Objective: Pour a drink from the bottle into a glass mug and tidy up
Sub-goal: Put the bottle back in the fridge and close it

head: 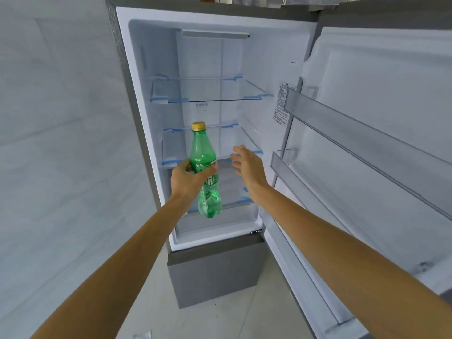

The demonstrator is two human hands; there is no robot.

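Note:
A green plastic Sprite bottle (205,152) with a yellow cap stands upright in the air in front of the open fridge. My left hand (188,178) is wrapped around its middle, over the label. My right hand (247,165) hovers just to the right of the bottle, fingers spread and holding nothing, a short gap away from it. No glass mug is in view.
The fridge interior (208,69) is white with glass shelves (210,100) that carry nothing. Its door (367,143) swings open to the right, with clear door bins. A grey lower drawer front (215,270) sits below. A pale wall is on the left; light floor tiles lie beneath.

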